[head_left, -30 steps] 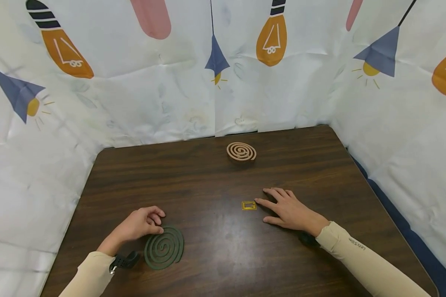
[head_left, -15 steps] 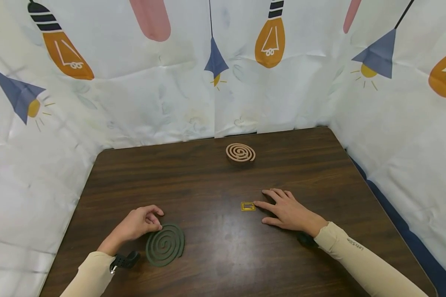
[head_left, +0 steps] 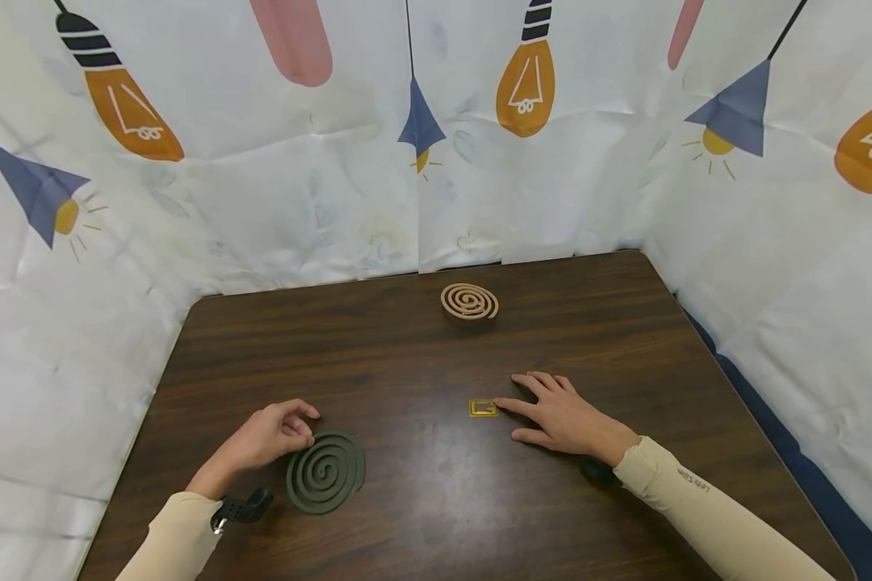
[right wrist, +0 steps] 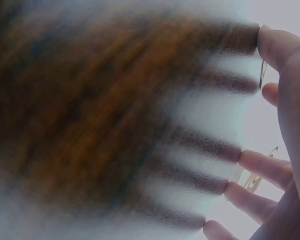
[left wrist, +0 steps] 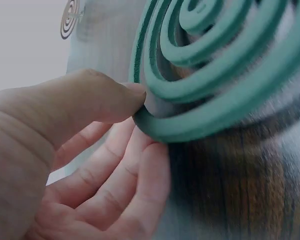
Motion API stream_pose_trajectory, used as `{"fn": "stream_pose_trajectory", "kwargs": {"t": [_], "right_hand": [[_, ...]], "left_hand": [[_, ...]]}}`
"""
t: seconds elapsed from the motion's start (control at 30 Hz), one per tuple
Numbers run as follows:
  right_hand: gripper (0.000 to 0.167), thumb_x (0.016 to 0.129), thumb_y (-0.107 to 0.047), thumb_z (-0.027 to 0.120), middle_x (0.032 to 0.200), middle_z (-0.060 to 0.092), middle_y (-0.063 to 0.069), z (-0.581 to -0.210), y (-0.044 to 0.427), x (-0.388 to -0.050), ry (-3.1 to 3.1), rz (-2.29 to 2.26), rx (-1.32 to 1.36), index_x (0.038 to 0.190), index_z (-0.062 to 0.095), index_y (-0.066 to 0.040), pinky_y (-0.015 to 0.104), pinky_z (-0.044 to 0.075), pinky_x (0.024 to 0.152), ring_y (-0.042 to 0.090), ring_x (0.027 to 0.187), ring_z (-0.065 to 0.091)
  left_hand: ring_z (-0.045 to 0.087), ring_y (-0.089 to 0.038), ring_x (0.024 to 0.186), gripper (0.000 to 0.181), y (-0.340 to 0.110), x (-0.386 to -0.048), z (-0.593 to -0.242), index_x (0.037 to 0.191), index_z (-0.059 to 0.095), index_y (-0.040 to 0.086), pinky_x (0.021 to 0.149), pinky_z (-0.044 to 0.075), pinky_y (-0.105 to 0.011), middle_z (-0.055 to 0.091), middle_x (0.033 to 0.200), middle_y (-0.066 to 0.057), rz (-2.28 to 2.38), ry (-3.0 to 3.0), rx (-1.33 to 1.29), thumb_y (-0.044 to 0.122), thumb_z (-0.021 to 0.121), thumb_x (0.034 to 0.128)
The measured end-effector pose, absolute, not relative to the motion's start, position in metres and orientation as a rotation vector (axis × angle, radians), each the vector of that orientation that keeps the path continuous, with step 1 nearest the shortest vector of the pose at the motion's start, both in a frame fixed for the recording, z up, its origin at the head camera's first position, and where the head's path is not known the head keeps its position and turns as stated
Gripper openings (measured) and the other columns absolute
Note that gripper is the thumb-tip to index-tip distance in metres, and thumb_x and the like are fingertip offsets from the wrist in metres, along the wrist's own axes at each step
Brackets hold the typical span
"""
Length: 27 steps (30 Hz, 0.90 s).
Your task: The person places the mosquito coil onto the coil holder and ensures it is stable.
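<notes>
At the left of the head view my left hand [head_left: 265, 440] pinches a dark green mosquito coil [head_left: 325, 476] by its outer ring. The left wrist view has the thumb on top of the coil [left wrist: 190, 129] and fingers beneath, with the coil tilted and raised off the table on its far side. A small flat gold-coloured rectangular metal piece [head_left: 484, 414] lies on the table. My right hand [head_left: 570, 415] rests on the table with fingers spread, its index fingertip touching that piece's right edge.
Toward the back of the brown wood-grain table [head_left: 378, 355] sits a tan coil [head_left: 469, 301], standing a little above the surface. White cloth [head_left: 320, 194] printed with lamps and bulbs hangs close around the back and sides.
My left hand has lifted and tilted the green coil slightly, its near side shifting up and to the right in the head view. The right hand stays in place on the gold piece.
</notes>
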State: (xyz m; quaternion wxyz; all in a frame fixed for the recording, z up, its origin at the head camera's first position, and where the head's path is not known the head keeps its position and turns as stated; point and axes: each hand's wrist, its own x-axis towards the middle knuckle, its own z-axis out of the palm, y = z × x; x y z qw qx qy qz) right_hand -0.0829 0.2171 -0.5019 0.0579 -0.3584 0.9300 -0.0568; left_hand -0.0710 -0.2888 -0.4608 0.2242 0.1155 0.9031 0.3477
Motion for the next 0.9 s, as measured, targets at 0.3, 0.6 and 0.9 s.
{"fn": "stream_pose_trajectory", "kwargs": {"t": [0.3, 0.6, 0.9], "right_hand": [[0.056, 0.102, -0.058, 0.056, 0.161, 0.042, 0.015, -0.502, 0.217, -0.081, 2.828, -0.178, -1.110, 0.154, 0.046, -0.044, 0.067, 0.043, 0.107, 0.039, 0.147, 0.042], [0.056, 0.102, -0.058, 0.056, 0.161, 0.043, 0.014, -0.502, 0.217, -0.081, 2.836, -0.176, -1.105, 0.155, 0.045, -0.044, 0.066, 0.043, 0.107, 0.039, 0.147, 0.042], [0.056, 0.102, -0.059, 0.054, 0.162, 0.042, 0.014, -0.502, 0.217, -0.081, 2.832, -0.185, -1.108, 0.155, 0.045, -0.043, 0.066, 0.043, 0.108, 0.038, 0.147, 0.042]], "left_hand": [[0.071, -0.013, 0.090, 0.041, -0.292, -0.074, -0.462, 0.133, 0.058, -0.008, 0.074, 0.057, -0.023, 0.072, 0.105, -0.012, 1.109, 2.334, 0.327, 0.012, 0.066, 0.0986], [0.059, -0.012, 0.086, 0.049, -0.287, -0.078, -0.460, 0.131, 0.061, -0.007, 0.070, 0.053, -0.025, 0.065, 0.106, -0.011, 1.134, 2.274, 0.219, 0.021, 0.077, 0.0936], [0.067, -0.014, 0.076, 0.044, -0.283, -0.082, -0.457, 0.125, 0.065, -0.011, 0.066, 0.059, -0.030, 0.070, 0.091, -0.007, 1.161, 2.164, 0.195, 0.019, 0.075, 0.0952]]}}
